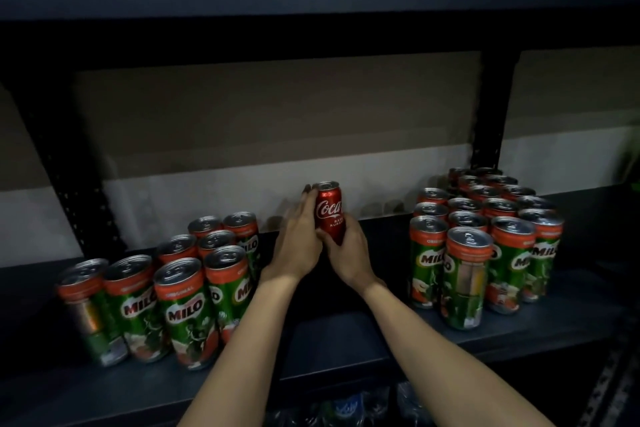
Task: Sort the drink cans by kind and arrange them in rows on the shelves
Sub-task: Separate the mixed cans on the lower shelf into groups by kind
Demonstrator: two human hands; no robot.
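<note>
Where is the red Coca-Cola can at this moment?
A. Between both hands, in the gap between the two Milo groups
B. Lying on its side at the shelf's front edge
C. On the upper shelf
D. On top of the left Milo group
A: the Coca-Cola can is upright between the left hand and right hand, with Milo cans on either side.

Two bare forearms reach into a dark metal shelf (346, 333), seen from above and behind. Between the hands stands an upright red Coca-Cola can (330, 210). The left hand (300, 236) lies flat against its left side, fingers straight and pointing up; the right hand (348, 251) curls around its lower part. To the left sits a cluster of green Milo cans (180, 291), upright and touching. To the right, well apart from the hands, a larger block of Milo cans (485, 239) stands in rows running toward the pale back wall (242, 135).
</note>
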